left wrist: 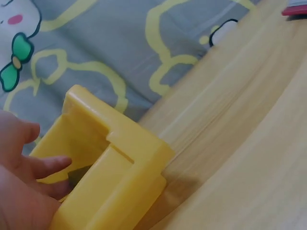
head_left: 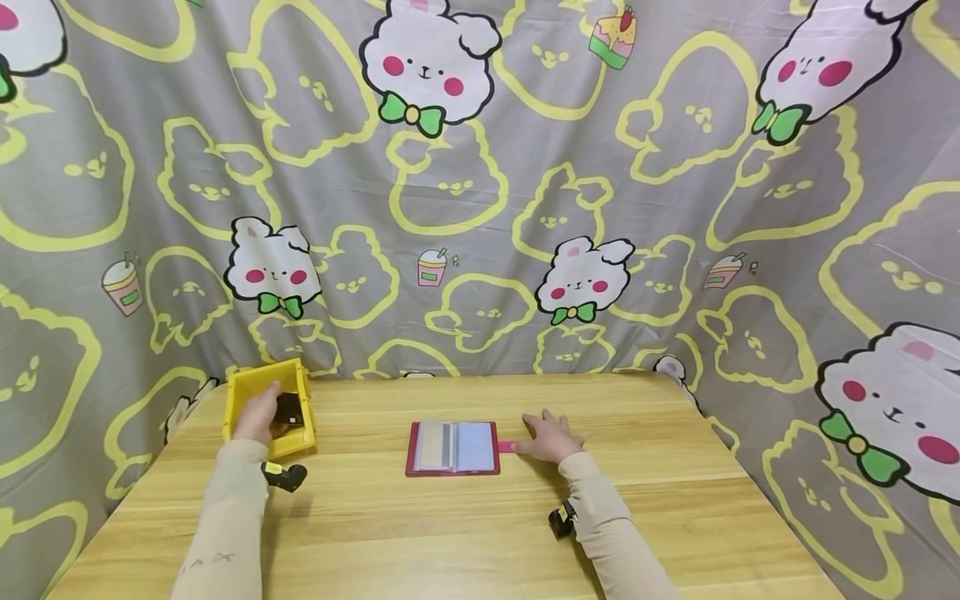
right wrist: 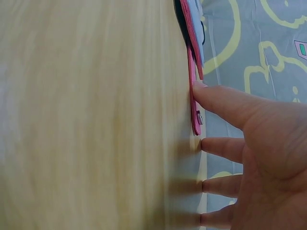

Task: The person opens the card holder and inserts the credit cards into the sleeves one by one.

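My left hand [head_left: 258,414] reaches down into a yellow plastic bin [head_left: 258,377] at the far left of the table. Inside it, a small black item [head_left: 288,410] lies right at my fingers; in the left wrist view the thumb stands apart from them, and the bin's wall [left wrist: 108,182] partly hides the item. A red card holder [head_left: 409,450] lies spread open mid-table, its clear sleeves showing. My right hand [head_left: 551,437] rests to its right, fingers spread with tips on the table. The right thumb presses the pink snap strap [right wrist: 193,72] flat.
The wooden table [head_left: 450,533] runs back to a grey patterned curtain [head_left: 480,208], which also hangs along both sides. A small black wrist camera [head_left: 285,476] hangs at the left wrist, another [head_left: 562,519] at the right.
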`<state>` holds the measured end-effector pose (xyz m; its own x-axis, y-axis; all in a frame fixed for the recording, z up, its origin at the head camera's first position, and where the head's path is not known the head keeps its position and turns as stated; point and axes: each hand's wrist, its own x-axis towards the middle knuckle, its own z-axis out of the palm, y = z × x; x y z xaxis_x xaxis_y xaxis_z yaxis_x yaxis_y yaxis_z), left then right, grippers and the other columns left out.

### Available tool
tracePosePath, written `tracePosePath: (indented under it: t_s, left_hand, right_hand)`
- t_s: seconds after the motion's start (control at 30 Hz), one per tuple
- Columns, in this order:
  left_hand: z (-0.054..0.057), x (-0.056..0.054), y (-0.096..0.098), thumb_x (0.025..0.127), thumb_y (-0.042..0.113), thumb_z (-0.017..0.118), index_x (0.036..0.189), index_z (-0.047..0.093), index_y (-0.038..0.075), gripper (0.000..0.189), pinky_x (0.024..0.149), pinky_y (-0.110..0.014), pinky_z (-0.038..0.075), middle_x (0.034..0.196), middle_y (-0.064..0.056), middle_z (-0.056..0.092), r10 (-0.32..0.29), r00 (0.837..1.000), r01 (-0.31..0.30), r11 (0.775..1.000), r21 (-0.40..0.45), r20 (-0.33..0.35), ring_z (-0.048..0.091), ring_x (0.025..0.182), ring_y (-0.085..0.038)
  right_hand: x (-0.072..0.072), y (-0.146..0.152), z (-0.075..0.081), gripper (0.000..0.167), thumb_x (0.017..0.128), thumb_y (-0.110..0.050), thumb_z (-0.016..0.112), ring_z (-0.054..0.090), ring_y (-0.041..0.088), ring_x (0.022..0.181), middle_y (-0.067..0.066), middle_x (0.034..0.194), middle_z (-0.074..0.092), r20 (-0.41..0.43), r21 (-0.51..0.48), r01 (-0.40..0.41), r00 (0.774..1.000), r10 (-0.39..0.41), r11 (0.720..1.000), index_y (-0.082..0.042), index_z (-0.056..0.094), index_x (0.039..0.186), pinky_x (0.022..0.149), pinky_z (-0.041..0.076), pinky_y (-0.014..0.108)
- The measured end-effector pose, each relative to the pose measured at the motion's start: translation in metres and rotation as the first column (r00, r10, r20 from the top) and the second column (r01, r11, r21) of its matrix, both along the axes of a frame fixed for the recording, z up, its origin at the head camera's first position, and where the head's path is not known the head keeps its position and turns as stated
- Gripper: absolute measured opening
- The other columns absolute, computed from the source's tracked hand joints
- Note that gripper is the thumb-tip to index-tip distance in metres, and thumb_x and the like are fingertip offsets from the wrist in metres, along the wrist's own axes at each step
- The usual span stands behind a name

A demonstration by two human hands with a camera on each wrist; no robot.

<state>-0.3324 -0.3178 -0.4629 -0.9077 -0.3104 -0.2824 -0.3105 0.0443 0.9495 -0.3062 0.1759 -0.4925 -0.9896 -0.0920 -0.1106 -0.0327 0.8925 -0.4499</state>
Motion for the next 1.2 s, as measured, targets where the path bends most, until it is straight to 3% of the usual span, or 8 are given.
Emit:
tracePosePath:
  t_s: [0.13, 0.37, 0.47, 0.63, 0.87, 0.97, 1.07, 1.2]
  left_hand:
    - [0.001, 0.0, -0.002, 0.1, 0.048, 0.031, 0.146, 0.025, -0.003, 0.068, 0.069, -0.027, 0.054, 0.127, -0.019, 0.036, 0.01, 1.0, -0.009, 0.998, 0.06, -0.005, 0.051, 0.092, -0.019]
    - [0.007, 0.008, -0.001, 0.1, 0.052, 0.028, 0.153, 0.021, 0.005, 0.071, 0.078, -0.026, 0.053, 0.126, -0.008, 0.036, 0.008, 1.0, -0.007, 0.996, 0.091, -0.016, 0.044, 0.104, -0.018]
    - [0.011, 0.011, -0.001, 0.1, 0.054, 0.028, 0.155, 0.017, 0.009, 0.072, 0.083, -0.027, 0.049, 0.135, -0.007, 0.035, 0.003, 1.0, -0.001, 0.995, 0.099, -0.019, 0.041, 0.112, -0.019]
    - [0.02, 0.018, -0.001, 0.1, 0.053, 0.025, 0.158, 0.006, 0.011, 0.074, 0.092, -0.035, 0.043, 0.162, -0.012, 0.01, -0.003, 0.999, 0.008, 0.996, 0.094, -0.051, 0.025, 0.137, -0.031]
    - [0.032, 0.029, -0.002, 0.102, 0.048, 0.031, 0.157, 0.003, 0.011, 0.072, 0.106, -0.043, 0.037, 0.165, -0.009, -0.001, -0.013, 0.994, 0.02, 0.998, 0.066, -0.107, 0.013, 0.149, -0.033]
    - [0.036, 0.033, -0.003, 0.103, 0.036, 0.04, 0.157, 0.003, 0.01, 0.071, 0.095, -0.032, 0.046, 0.165, -0.011, 0.004, -0.029, 0.989, 0.035, 0.999, 0.037, -0.146, 0.024, 0.143, -0.028]
    - [0.038, 0.036, -0.002, 0.102, 0.018, 0.045, 0.157, 0.005, 0.01, 0.069, 0.081, -0.02, 0.05, 0.162, -0.014, 0.008, -0.04, 0.981, 0.042, 0.999, 0.011, -0.189, 0.038, 0.126, -0.017]
    - [0.04, 0.039, 0.001, 0.1, 0.005, 0.044, 0.157, 0.009, 0.011, 0.067, 0.078, -0.017, 0.051, 0.161, -0.018, 0.007, -0.052, 0.968, 0.05, 0.999, -0.014, -0.246, 0.04, 0.111, -0.008]
  right_hand:
    - [0.0, 0.001, 0.0, 0.07, 0.085, -0.046, 0.07, 0.015, 0.058, 0.142, 0.024, 0.156, 0.029, -0.002, -0.001, 0.0, 1.0, 0.0, 1.0, -0.018, 0.047, 0.145, 0.1, 0.011, 0.085]
    - [-0.001, 0.001, -0.002, 0.07, 0.084, -0.046, 0.07, 0.015, 0.057, 0.142, 0.024, 0.156, 0.029, 0.001, -0.006, -0.001, 1.0, 0.001, 1.0, -0.018, 0.048, 0.144, 0.1, 0.012, 0.084]
    - [-0.001, 0.001, -0.002, 0.071, 0.084, -0.047, 0.07, 0.014, 0.058, 0.142, 0.024, 0.157, 0.028, 0.005, -0.011, -0.001, 1.0, 0.001, 1.0, -0.018, 0.048, 0.145, 0.1, 0.011, 0.084]
    - [-0.002, 0.002, -0.001, 0.072, 0.084, -0.048, 0.07, 0.015, 0.058, 0.142, 0.025, 0.156, 0.028, 0.007, -0.005, -0.002, 1.0, 0.002, 1.0, -0.018, 0.047, 0.145, 0.1, 0.011, 0.084]
    - [-0.003, 0.002, -0.002, 0.072, 0.084, -0.049, 0.07, 0.015, 0.058, 0.142, 0.024, 0.156, 0.028, 0.004, 0.003, -0.004, 1.0, 0.004, 1.0, -0.019, 0.047, 0.145, 0.1, 0.012, 0.085]
    - [-0.003, 0.001, -0.003, 0.072, 0.084, -0.048, 0.07, 0.015, 0.058, 0.142, 0.024, 0.157, 0.028, 0.005, -0.001, -0.003, 1.0, 0.003, 1.0, -0.019, 0.047, 0.145, 0.1, 0.011, 0.084]
    - [-0.004, 0.001, -0.003, 0.072, 0.084, -0.048, 0.07, 0.015, 0.057, 0.142, 0.024, 0.156, 0.029, 0.004, 0.001, 0.0, 1.0, 0.0, 1.0, -0.019, 0.047, 0.145, 0.101, 0.012, 0.084]
    - [-0.004, 0.001, -0.004, 0.072, 0.084, -0.049, 0.07, 0.015, 0.057, 0.142, 0.024, 0.157, 0.029, 0.004, 0.004, 0.001, 1.0, -0.001, 1.0, -0.019, 0.047, 0.145, 0.101, 0.012, 0.084]
